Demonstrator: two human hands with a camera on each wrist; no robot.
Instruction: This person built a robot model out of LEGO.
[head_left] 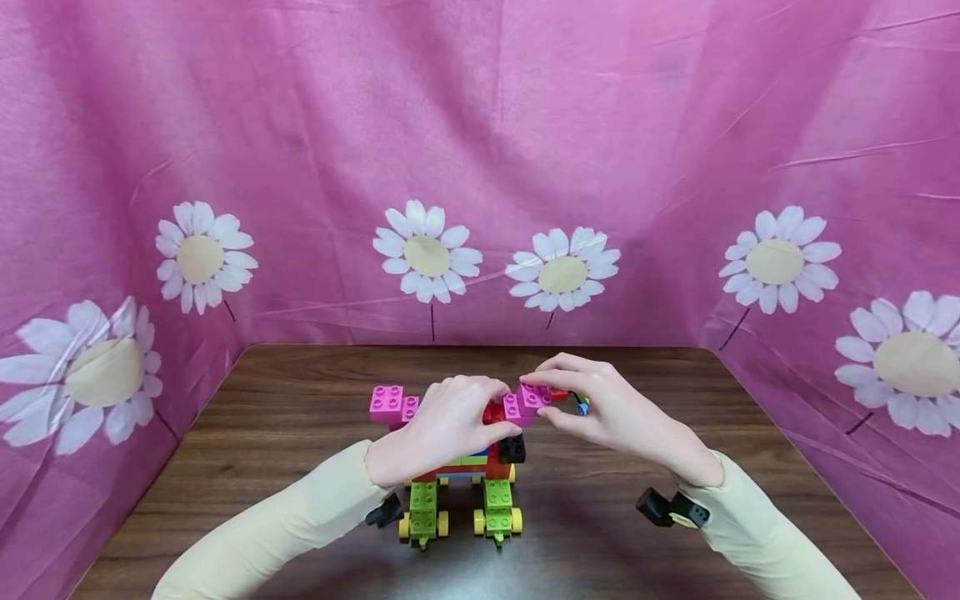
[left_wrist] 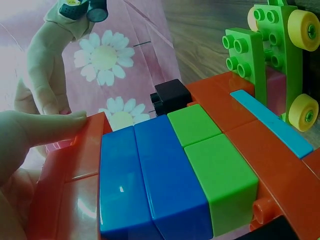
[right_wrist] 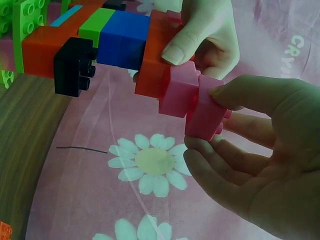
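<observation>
A building-brick model on green legs (head_left: pixel 498 498) with yellow wheels (left_wrist: pixel 303 30) stands on the table. Its body stacks red, green bricks (left_wrist: pixel 220 162) and blue bricks (left_wrist: pixel 170 185), and a black brick (right_wrist: pixel 72 65) juts from its side. My left hand (head_left: pixel 450 417) grips the red top section (left_wrist: pixel 82 200), thumb along one face and fingers on the far side. A pink brick (right_wrist: pixel 179 89) sits at the end of that section. Between thumb and fingertips, my right hand (head_left: pixel 607 404) pinches the outermost pink brick (right_wrist: pixel 206 107), which adjoins it.
Another pink brick (head_left: pixel 386 402) sticks out at the model's left end. Small coloured pieces (head_left: pixel 582 407) show behind the right hand on the wooden table (head_left: pixel 300 375). A pink cloth (head_left: pixel 480 125) with large daisies walls the table's back and sides.
</observation>
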